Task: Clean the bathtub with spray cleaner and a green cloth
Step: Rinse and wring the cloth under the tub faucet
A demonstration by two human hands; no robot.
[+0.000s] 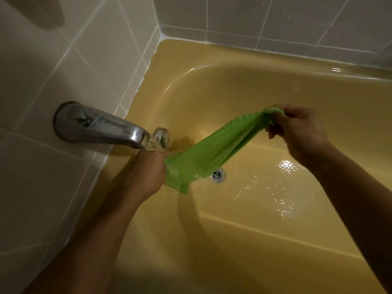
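A wet green cloth [207, 149] is stretched between my two hands above the yellow bathtub [244, 247]. My left hand [146, 172] grips its lower end right under the chrome spout [99, 126], where water runs out over the hand. My right hand [297, 130] pinches the cloth's upper end, higher and further right. No spray cleaner is in view.
The round metal drain [217, 175] lies just below the cloth, with water pooling and glinting on the tub floor to its right. A chrome overflow plate [162, 135] sits behind the spout. Pale tiled walls [63, 60] enclose the tub on the left and at the back.
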